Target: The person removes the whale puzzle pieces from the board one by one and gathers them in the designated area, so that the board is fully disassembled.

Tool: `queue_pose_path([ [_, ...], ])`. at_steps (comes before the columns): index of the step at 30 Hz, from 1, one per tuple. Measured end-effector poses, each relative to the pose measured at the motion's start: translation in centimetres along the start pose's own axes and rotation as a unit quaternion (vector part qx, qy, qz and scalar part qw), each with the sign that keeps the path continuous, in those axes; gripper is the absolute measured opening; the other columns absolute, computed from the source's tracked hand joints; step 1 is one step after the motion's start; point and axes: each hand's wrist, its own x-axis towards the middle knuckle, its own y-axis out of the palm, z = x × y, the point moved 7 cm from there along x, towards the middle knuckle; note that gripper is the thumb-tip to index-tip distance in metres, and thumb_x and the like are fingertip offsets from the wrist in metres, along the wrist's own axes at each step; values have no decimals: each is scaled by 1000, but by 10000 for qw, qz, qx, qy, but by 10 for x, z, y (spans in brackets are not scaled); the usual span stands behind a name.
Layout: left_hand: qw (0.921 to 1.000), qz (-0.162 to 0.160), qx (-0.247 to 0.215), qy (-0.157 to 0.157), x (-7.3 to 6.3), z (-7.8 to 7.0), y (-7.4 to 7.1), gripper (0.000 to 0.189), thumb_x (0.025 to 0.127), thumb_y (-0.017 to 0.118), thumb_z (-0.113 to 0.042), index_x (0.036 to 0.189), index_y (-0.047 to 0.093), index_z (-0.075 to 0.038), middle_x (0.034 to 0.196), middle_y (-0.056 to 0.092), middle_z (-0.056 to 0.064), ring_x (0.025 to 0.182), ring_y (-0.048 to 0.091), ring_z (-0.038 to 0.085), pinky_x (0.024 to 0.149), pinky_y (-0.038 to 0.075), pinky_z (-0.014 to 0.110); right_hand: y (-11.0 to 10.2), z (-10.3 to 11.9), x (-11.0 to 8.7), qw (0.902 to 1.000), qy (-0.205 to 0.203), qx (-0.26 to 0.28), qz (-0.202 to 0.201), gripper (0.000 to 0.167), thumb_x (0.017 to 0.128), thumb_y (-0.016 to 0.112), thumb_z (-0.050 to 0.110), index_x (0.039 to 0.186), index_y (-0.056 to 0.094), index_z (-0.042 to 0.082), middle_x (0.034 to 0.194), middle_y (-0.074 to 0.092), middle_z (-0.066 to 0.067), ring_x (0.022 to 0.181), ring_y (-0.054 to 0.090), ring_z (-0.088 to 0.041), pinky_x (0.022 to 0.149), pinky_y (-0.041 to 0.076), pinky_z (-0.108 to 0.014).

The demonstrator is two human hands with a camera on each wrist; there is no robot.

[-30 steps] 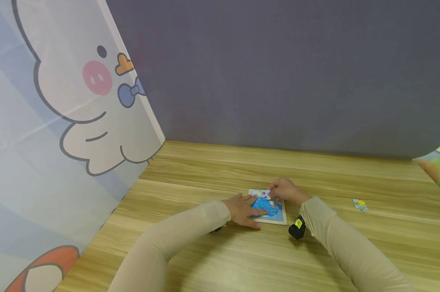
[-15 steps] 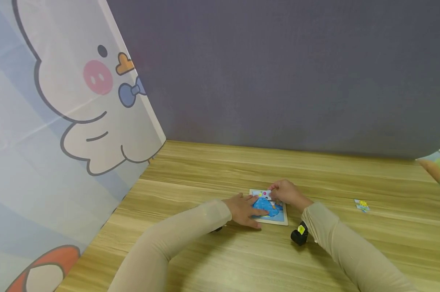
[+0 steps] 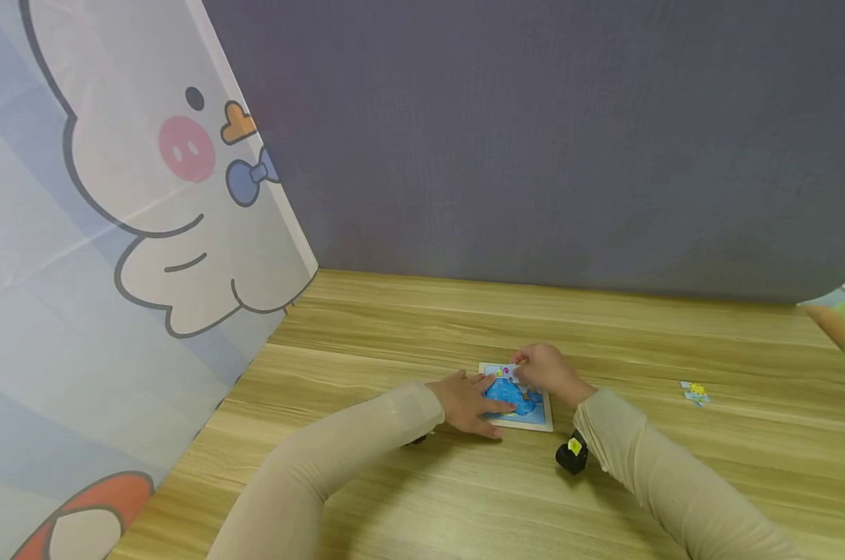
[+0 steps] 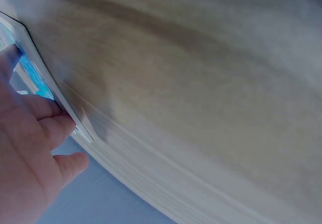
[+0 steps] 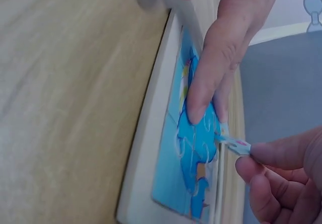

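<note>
Pinching a jigsaw piece [image 5: 238,146] in your right hand [image 3: 547,369], you rest your spread left hand [image 3: 464,404] on the framed jigsaw [image 3: 532,418].

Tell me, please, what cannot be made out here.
Head view: part of the puzzle, covered by the left grip.
Left wrist view: most of the puzzle, beyond the left edge.
Right wrist view: pinched end of the held piece, hidden by the right grip.
Head view: whether the sun patch is one piece; too small.
</note>
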Motion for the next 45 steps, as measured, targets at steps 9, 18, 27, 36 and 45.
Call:
queue_pose_path([
  [9, 9998, 25, -181, -10, 2, 1, 1, 61, 94, 34, -66, 150, 22, -46, 160, 11, 5, 146, 9, 21, 115, 14, 45, -7, 20, -6, 9976, 18, -685, 19, 16, 88, 61, 4, 100, 71, 0, 68, 64, -1, 52, 50, -10, 52, 45, -28],
  [18, 9995, 41, -291, 75, 2, 2, 3, 61, 94, 36, -65, 150, 23, -45, 160, 10, 6, 146, 8, 22, 114, 14, 48, -13, 10, -6, 9994, -269, 163, -130, 17, 89, 61, -2, 104, 68, -2, 89, 69, -12, 77, 64, -22, 64, 52, -35],
  [27, 9988, 199, -457, 23, 1, 3, 4, 62, 94, 33, -67, 150, 20, -46, 161, 6, 3, 146, 4, 20, 115, 12, 47, -15, -2, -6, 9946, -402, 938, -175, 24, 87, 54, -10, 108, 65, -10, 92, 67, -20, 74, 62, -24, 57, 47, -29],
  [36, 9987, 211, -470, 28, 1, 2, 4, 62, 94, 32, -67, 151, 19, -45, 161, 4, 3, 146, 3, 20, 115, 11, 47, -18, -17, -7, 9921, -182, 1215, -241, 25, 87, 54, -11, 110, 65, -11, 83, 67, -16, 66, 60, -22, 55, 49, -28],
  [45, 9986, 203, -490, 27, 0, 2, 6, 60, 96, 30, -64, 152, 16, -44, 161, 1, 4, 146, 0, 20, 115, 11, 46, -21, -33, -11, 9897, 10, 1417, -186, 26, 90, 50, -10, 114, 61, -13, 80, 66, -15, 59, 55, -17, 53, 47, -29],
])
